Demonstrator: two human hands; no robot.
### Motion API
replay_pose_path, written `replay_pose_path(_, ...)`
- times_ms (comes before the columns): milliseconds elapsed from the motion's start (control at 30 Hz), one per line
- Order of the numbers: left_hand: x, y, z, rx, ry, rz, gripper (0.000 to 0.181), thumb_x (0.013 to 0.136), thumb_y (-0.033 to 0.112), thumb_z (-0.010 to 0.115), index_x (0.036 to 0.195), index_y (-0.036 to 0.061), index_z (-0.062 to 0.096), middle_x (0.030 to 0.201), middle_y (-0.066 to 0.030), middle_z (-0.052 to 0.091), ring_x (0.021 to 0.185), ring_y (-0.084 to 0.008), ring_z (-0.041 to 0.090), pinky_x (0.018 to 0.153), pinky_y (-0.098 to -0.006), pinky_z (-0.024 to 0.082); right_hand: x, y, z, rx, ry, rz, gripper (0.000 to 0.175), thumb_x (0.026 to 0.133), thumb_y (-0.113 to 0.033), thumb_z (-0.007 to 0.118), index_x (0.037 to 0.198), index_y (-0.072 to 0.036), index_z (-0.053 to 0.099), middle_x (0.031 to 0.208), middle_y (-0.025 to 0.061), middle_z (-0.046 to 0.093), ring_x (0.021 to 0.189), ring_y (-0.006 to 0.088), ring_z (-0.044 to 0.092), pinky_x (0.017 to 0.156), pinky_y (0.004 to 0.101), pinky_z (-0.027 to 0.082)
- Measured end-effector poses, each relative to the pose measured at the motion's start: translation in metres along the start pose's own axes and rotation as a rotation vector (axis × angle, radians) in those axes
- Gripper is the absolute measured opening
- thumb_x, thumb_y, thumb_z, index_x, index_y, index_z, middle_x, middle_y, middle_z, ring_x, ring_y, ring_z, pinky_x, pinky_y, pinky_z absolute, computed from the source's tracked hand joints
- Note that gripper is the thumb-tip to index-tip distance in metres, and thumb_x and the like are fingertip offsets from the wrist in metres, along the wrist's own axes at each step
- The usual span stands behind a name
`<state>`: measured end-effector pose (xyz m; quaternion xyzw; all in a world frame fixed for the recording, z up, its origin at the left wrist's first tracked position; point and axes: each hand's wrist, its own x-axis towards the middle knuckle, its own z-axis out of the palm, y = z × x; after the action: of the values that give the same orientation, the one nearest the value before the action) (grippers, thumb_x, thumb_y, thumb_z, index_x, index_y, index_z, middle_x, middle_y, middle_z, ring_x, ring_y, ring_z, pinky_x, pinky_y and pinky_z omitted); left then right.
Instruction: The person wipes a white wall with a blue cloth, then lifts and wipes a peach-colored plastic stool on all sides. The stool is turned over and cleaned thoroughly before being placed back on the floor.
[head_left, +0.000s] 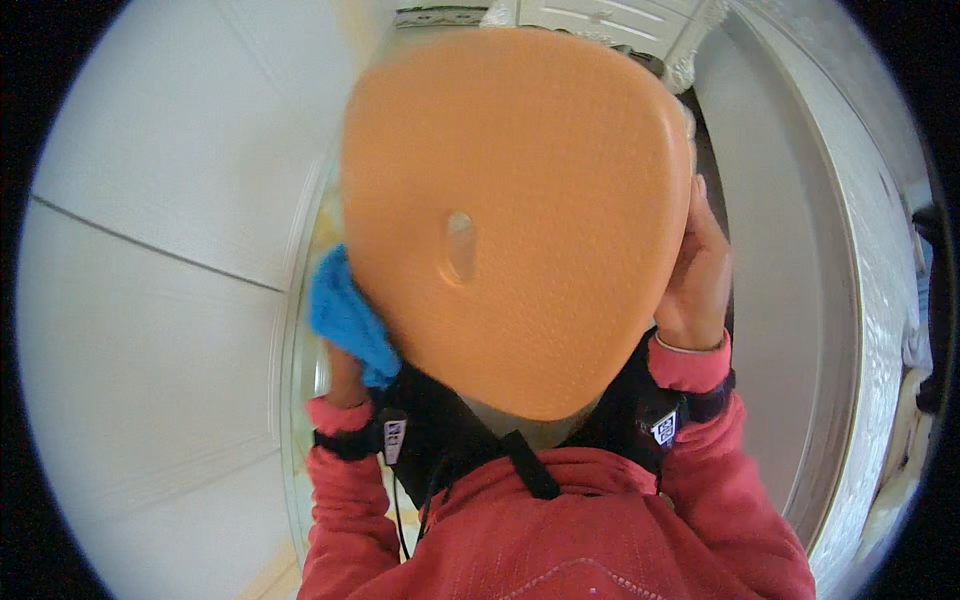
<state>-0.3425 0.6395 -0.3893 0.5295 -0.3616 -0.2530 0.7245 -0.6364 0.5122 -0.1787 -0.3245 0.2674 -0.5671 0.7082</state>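
A large orange plastic stool seat (555, 195) with an oval slot near its middle is held up in front of me, filling the centre of the view. My right hand (697, 277) grips its right edge, with some fingers hidden behind it. On the other side, a blue cloth (349, 315) lies against the seat's lower left edge. My left hand (345, 375) holds this cloth and is mostly covered by it. What is under the seat is hidden.
White panels (165, 240) with a dark seam stand on the left. A pale bed-like side panel (780, 247) runs along the right. White carved furniture (607, 22) stands beyond the seat. Pale patterned floor (326, 217) shows at the left. Thin black cables (405, 517) hang by my left sleeve.
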Motion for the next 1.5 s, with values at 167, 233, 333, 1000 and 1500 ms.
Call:
replay_pose_path(167,0.016,0.094,-0.034,0.087,-0.059,0.075,0.036,0.093,0.020,0.051,0.116,-0.0062,0.058,0.106,-0.0108,0.063,0.091,-0.0153,0.059,0.076,-0.0276,0.049,0.010,0.055,-0.012,0.189,-0.043,0.100,0.044,0.101,-0.034,0.036,0.129,-0.003,0.050,0.127,0.0115,0.057,0.115,0.0253,0.055,0.101,0.0405,0.041)
replay_pose_path(233,0.029,0.092,-0.045,0.246,0.005,0.128,0.035,0.093,0.018,0.051,0.116,-0.0078,0.057,0.102,-0.0109,0.063,0.087,-0.0139,0.059,0.072,-0.0248,0.048,0.017,0.085,-0.017,0.234,0.005,0.128,0.045,0.101,-0.034,0.034,0.130,-0.002,0.049,0.128,0.0121,0.056,0.116,0.0267,0.054,0.102,0.0410,0.041)
replay_pose_path(333,0.039,0.072,-0.050,0.611,0.168,0.273,0.032,0.093,0.015,0.051,0.115,-0.0081,0.057,0.093,-0.0073,0.062,0.078,-0.0115,0.056,0.067,-0.0230,0.045,0.033,0.101,-0.035,0.295,0.054,0.192,0.043,0.101,-0.032,0.037,0.127,0.000,0.050,0.124,0.0120,0.059,0.109,0.0252,0.058,0.099,0.0392,0.044)
replay_pose_path(1000,0.076,0.119,0.028,0.694,0.060,0.184,0.020,0.092,0.013,0.054,0.096,-0.0049,0.061,0.077,-0.0057,0.061,0.066,-0.0095,0.048,0.059,-0.0272,0.042,0.048,-0.087,-0.173,-1.577,-0.032,-0.314,0.018,0.089,-0.019,0.059,0.095,-0.004,0.068,0.082,0.0101,0.069,0.075,0.0189,0.064,0.070,0.0355,0.051)
replay_pose_path(1500,-0.039,0.135,0.126,0.983,-0.117,0.559,0.037,0.090,0.013,0.060,0.122,-0.0046,0.054,0.120,-0.0237,0.057,0.116,-0.0442,0.050,0.100,-0.0501,0.037,-0.092,-0.201,-0.309,-2.313,0.519,-0.511,0.053,0.088,-0.023,0.064,0.133,-0.005,0.045,0.122,0.0248,0.056,0.106,0.0417,0.057,0.086,0.0456,0.049)
